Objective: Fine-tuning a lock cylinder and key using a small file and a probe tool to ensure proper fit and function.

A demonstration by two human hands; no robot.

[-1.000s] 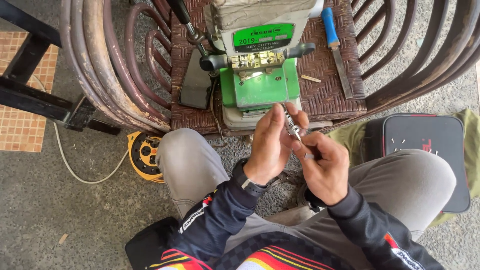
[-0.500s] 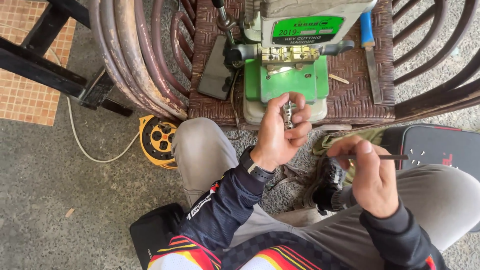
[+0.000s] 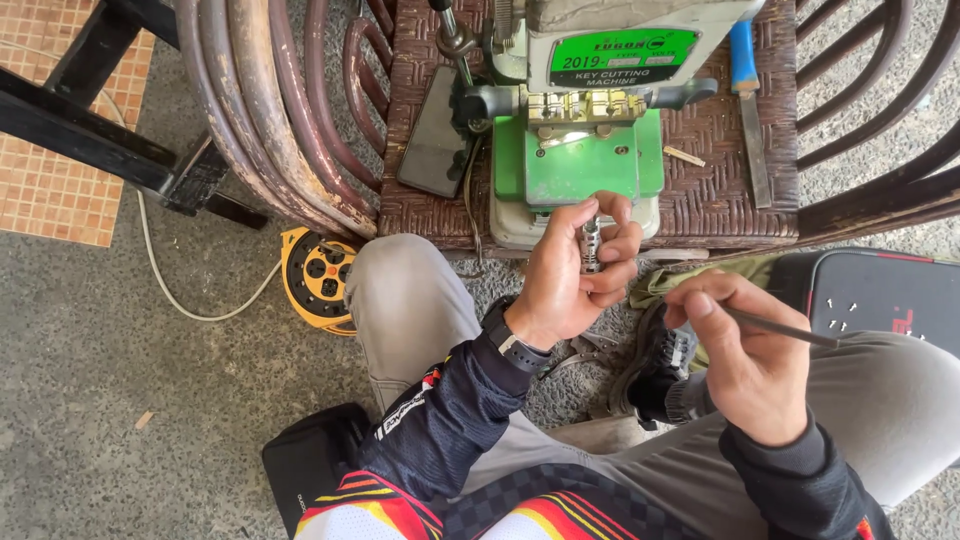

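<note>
My left hand [image 3: 580, 270] is raised in front of me, fingers curled around a small silver lock cylinder [image 3: 591, 242] held upright. My right hand [image 3: 745, 355] sits lower and to the right, pinching a thin dark metal tool [image 3: 785, 328] that points right toward a black case. The two hands are apart. Just beyond the left hand stands a green and grey key cutting machine [image 3: 580, 150] on a woven brown chair seat [image 3: 710, 190].
A black phone [image 3: 435, 135] lies left of the machine; a blue-handled file [image 3: 748, 110] lies to its right. A black case [image 3: 880, 300] with small screws on it rests by my right knee. A yellow cable reel [image 3: 320, 275] sits on the concrete floor at left.
My right hand has drawn away from the left, down and to the right, taking the thin tool with it. The left hand keeps holding the cylinder. The view shifted slightly.
</note>
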